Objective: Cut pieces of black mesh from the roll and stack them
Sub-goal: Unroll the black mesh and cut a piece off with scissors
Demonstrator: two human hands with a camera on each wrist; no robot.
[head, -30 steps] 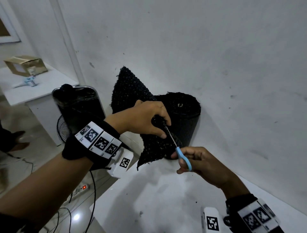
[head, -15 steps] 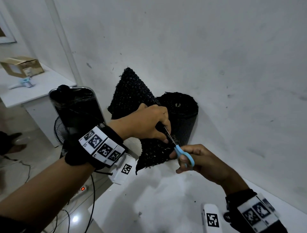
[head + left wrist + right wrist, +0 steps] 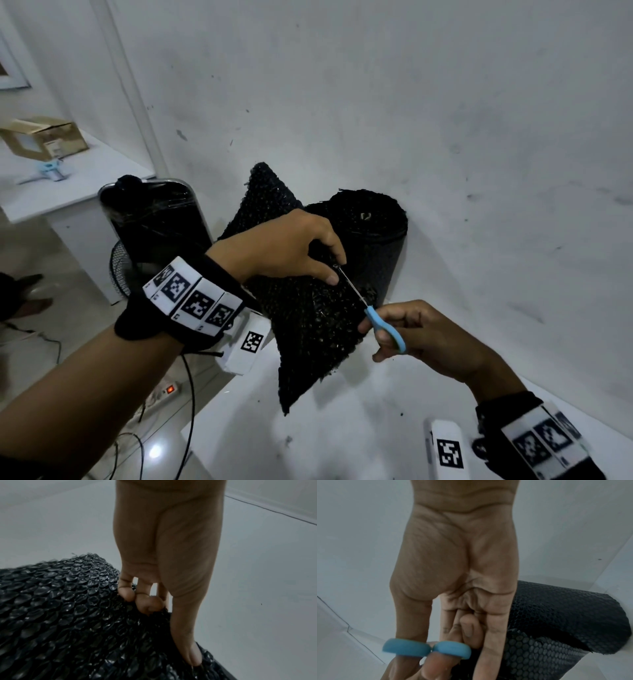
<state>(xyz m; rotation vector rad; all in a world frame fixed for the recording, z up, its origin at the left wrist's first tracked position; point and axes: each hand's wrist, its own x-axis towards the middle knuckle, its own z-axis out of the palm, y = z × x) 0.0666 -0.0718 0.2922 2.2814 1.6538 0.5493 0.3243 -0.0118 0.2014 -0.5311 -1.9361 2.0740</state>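
Left hand (image 3: 284, 248) gripping mesh (image 3: 315, 322); right hand (image 3: 424, 337) on scissors (image 3: 383, 327).

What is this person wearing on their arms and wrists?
Both forearms are bare, with no sleeves or gloves. Each wrist carries a black strap: the left wrist band and right wrist band bear white panels printed with black square codes. A white block with one such code hangs under each, and a dark cable trails from the left.

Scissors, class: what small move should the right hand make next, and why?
Probably another snip further along. The scissors lie in the mesh flap, which the left hand grips; the flap still joins the roll.
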